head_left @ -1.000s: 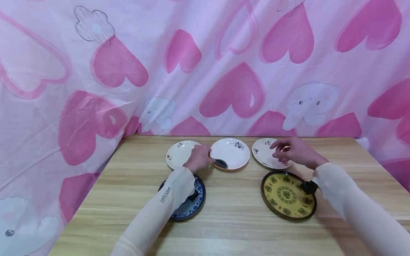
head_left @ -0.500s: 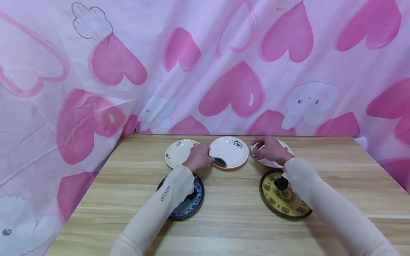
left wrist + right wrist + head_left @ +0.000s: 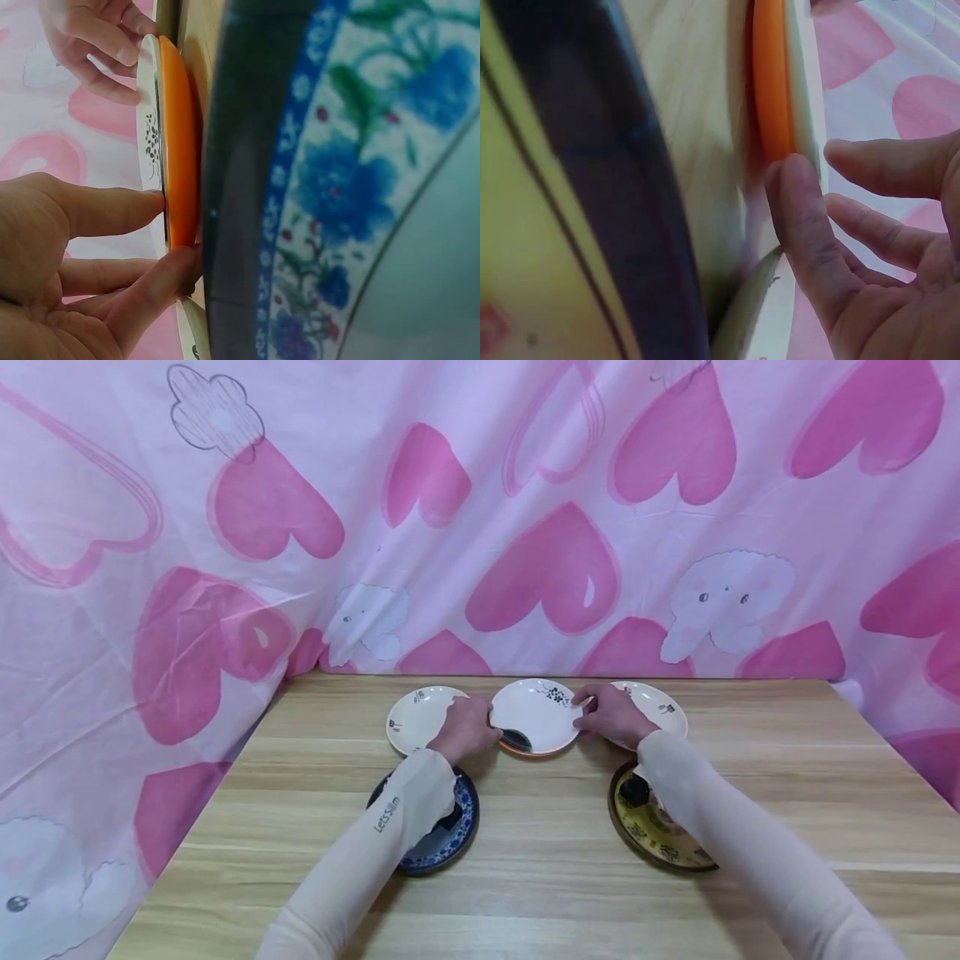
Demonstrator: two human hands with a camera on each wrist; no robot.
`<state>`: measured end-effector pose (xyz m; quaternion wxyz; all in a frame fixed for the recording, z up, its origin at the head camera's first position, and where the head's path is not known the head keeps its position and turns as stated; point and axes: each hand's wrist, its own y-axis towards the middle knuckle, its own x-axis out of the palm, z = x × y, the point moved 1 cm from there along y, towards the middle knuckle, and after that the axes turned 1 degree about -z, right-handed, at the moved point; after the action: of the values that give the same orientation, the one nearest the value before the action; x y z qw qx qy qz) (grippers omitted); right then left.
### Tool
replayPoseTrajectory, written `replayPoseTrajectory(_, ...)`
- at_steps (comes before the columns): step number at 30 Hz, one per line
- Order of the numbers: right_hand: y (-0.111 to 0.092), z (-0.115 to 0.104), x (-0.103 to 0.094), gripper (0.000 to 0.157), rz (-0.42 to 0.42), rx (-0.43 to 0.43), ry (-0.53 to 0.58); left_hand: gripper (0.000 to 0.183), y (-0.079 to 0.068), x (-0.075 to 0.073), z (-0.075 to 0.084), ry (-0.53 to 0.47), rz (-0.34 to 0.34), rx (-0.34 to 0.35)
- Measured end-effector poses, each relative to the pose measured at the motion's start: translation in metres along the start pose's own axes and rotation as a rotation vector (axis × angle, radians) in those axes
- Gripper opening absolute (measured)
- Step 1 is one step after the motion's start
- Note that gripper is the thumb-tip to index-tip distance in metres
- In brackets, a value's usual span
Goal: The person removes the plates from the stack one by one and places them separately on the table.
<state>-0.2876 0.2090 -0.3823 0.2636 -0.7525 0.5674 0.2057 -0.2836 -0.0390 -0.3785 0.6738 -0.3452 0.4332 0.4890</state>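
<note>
A round white plate (image 3: 538,714) with a black flower print and a dark patch lies at the back middle of the table. Its underside shows orange in the wrist views. My left hand (image 3: 467,727) pinches its left edge, thumb on top and fingers below, as the left wrist view shows. At the right edge, my right hand (image 3: 615,716) has its thumb and fingers on either side of the rim; in the right wrist view a finger (image 3: 802,195) covers part of the orange underside.
White plates lie behind each hand, one at left (image 3: 412,718) and one at right (image 3: 667,706). Nearer stand a blue-rimmed plate (image 3: 465,827) and a yellow plate with a dark rim (image 3: 652,835), partly under my sleeves. A pink heart-print cloth (image 3: 540,568) hangs behind the table (image 3: 525,860).
My right hand has moved left, from above the right white plate to the right edge of the middle plate. The left hand stays on its edge. The plates have not visibly moved.
</note>
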Motion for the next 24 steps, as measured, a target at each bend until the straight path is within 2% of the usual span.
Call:
replayPoseTrajectory(9, 0.0041, -0.0018, 0.0042, 0.037, 0.054, 0.04, -0.108, 0.021, 0.0009, 0.0015, -0.0017, 0.001, -0.001, -0.008)
replayPoseTrajectory(19, 0.0031, -0.0036, 0.0057, 0.039, 0.084, 0.095, -0.025, 0.023, 0.0015, -0.0003, -0.0011, 0.051, -0.006, 0.03)
replayPoseTrajectory(24, 0.0035, -0.006, 0.0062, 0.043, 0.078, 0.147, 0.068, 0.022, 0.0013, -0.0009, -0.0015, 0.051, -0.009, 0.04)
